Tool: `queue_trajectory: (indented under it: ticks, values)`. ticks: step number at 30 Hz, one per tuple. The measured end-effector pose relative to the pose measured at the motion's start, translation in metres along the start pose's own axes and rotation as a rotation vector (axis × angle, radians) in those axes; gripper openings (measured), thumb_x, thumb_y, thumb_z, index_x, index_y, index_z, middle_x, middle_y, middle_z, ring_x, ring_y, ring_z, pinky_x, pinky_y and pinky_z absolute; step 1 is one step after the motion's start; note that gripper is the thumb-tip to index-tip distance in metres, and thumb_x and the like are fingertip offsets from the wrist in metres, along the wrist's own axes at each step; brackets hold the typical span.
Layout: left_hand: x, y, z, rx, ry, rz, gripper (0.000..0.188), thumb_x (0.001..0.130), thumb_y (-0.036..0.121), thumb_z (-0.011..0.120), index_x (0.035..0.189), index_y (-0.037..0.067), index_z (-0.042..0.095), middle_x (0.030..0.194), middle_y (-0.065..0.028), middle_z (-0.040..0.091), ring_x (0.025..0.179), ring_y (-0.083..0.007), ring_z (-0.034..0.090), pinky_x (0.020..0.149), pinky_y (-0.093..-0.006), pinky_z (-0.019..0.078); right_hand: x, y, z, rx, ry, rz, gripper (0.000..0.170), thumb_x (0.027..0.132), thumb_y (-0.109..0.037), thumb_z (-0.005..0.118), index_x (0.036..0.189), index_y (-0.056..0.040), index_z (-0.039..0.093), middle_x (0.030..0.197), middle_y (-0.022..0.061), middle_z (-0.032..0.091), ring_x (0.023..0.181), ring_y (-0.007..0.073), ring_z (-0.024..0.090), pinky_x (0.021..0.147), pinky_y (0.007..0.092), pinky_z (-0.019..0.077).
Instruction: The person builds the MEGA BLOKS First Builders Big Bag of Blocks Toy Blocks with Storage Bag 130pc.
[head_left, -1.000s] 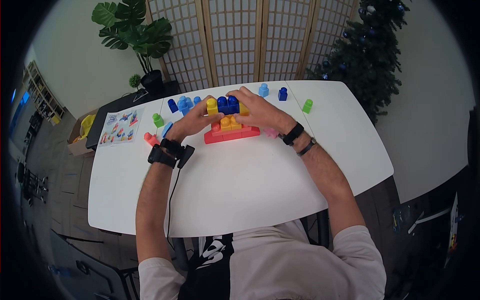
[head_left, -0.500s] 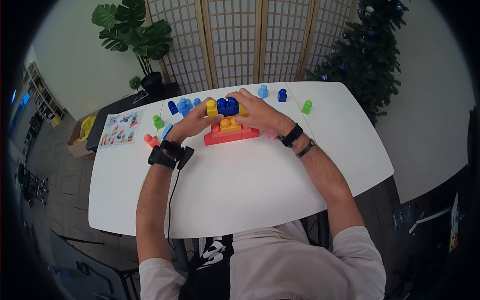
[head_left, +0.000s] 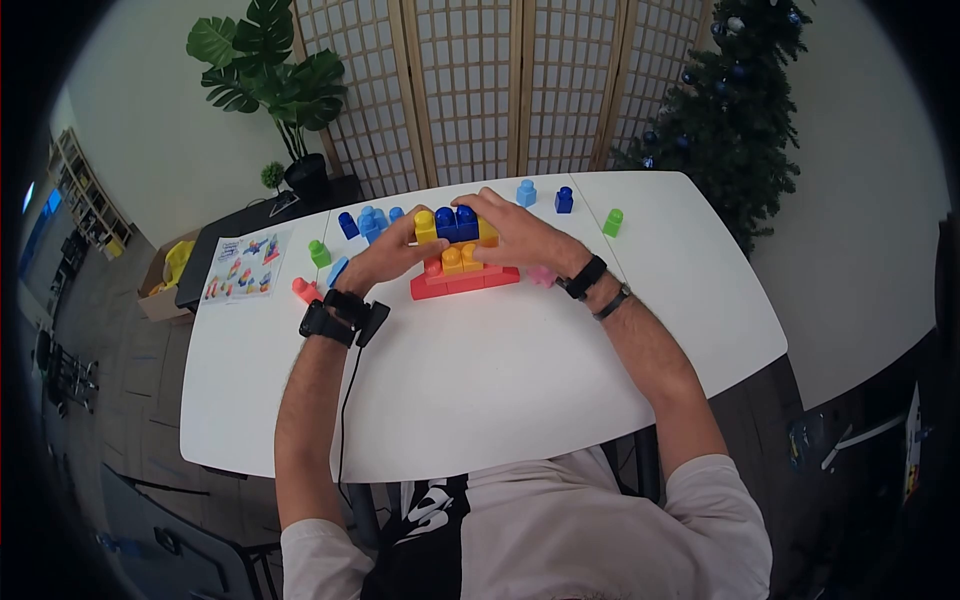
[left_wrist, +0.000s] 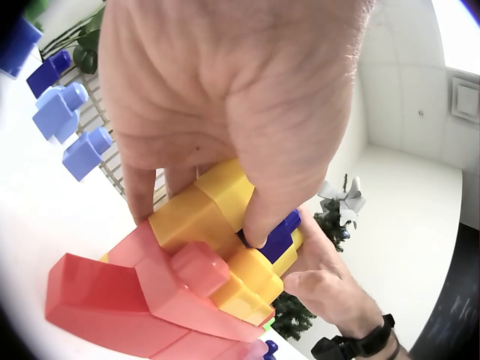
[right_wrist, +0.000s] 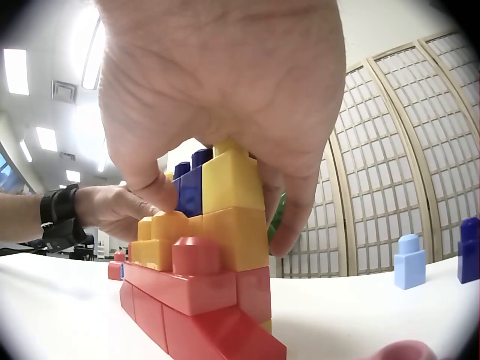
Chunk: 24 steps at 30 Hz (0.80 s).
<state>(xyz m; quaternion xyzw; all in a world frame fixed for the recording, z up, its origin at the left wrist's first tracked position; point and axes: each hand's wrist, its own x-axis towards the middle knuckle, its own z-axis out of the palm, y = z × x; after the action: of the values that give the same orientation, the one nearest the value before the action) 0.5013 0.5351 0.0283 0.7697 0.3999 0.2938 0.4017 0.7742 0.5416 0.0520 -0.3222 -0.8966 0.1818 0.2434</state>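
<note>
A stepped stack of toy building blocks stands on the white table, its red base (head_left: 465,287) lowest. Orange-yellow blocks (head_left: 460,260) form the middle, and dark blue blocks (head_left: 457,230) sit on top between yellow end blocks (head_left: 425,230). My left hand (head_left: 395,257) grips the left end of the upper rows, its thumb pressing the front near the dark blue blocks. From the other side my right hand (head_left: 525,238) holds the right end, thumb in front and fingers behind, over the upper yellow block (right_wrist: 232,184). The fingertips behind the stack are partly hidden.
Loose blue blocks (head_left: 372,223) stand behind my left hand, with a green block (head_left: 319,253) and a coral block (head_left: 306,290) further left. A pink piece (head_left: 543,276) lies by my right wrist. Light blue (head_left: 526,193), dark blue (head_left: 564,200) and green (head_left: 613,222) blocks stand at back right. A picture sheet (head_left: 245,268) lies left.
Both hands keep their hold on the stack, which stays in place. The head view has tilted slightly, so the table appears a little lower.
</note>
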Motion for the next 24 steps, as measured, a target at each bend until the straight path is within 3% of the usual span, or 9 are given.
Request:
queue_trajectory:
  ticks: [5,7,10,18,20,24]
  values:
    - [-0.002,0.008,0.001,0.009,0.004,0.016,0.031,0.106,0.021,0.075,0.129,0.01,0.057,0.115,-0.0023,0.064,0.109,-0.0126,0.064,0.099,-0.0328,0.0527,0.0,0.0,-0.001,0.017,-0.019,-0.015,0.079,0.081,-0.024,0.081,0.151,-0.0075,0.048,0.124,0.0156,0.054,0.117,0.0341,0.067,0.102,0.0416,0.0583]
    - [-0.004,0.013,0.0,0.046,-0.018,-0.011,0.04,0.103,0.03,0.079,0.13,0.009,0.058,0.119,-0.0089,0.068,0.117,-0.0201,0.066,0.106,-0.0369,0.0515,0.0,0.001,-0.002,0.023,-0.019,-0.028,0.08,0.081,-0.025,0.082,0.151,-0.0074,0.048,0.124,0.0155,0.054,0.117,0.034,0.067,0.102,0.0416,0.0583]
    - [-0.002,0.006,-0.001,0.04,-0.008,0.014,0.043,0.101,0.031,0.081,0.129,0.009,0.058,0.118,-0.0089,0.067,0.116,-0.021,0.066,0.106,-0.037,0.0518,0.0,0.003,-0.001,0.032,-0.017,-0.049,0.08,0.081,-0.025,0.083,0.151,-0.0074,0.048,0.124,0.0154,0.054,0.117,0.0337,0.067,0.103,0.0417,0.058]
    - [-0.001,0.001,0.0,0.022,0.017,0.003,0.042,0.101,0.029,0.081,0.129,0.009,0.058,0.114,-0.0084,0.068,0.111,-0.0204,0.067,0.102,-0.0369,0.053,0.0,0.001,-0.003,0.036,-0.026,-0.038,0.074,0.088,-0.025,0.081,0.152,-0.0088,0.047,0.126,0.0154,0.053,0.122,0.0335,0.066,0.106,0.0407,0.057]
    - [-0.002,0.005,0.0,0.038,0.011,-0.002,0.042,0.101,0.029,0.081,0.128,0.009,0.058,0.113,-0.0081,0.068,0.11,-0.0195,0.067,0.1,-0.0363,0.0534,0.0,0.0,-0.005,0.051,-0.079,-0.008,0.073,0.091,-0.027,0.079,0.153,-0.0087,0.045,0.129,0.0158,0.052,0.128,0.0343,0.061,0.112,0.042,0.0524]
    - [-0.003,0.008,0.002,0.024,0.026,-0.021,0.041,0.1,0.026,0.082,0.127,0.007,0.059,0.11,-0.0073,0.069,0.106,-0.0174,0.067,0.096,-0.0341,0.0537,0.002,0.002,-0.004,0.064,-0.076,-0.01,0.073,0.091,-0.027,0.079,0.153,-0.009,0.046,0.13,0.0158,0.052,0.128,0.034,0.061,0.111,0.0418,0.0526]
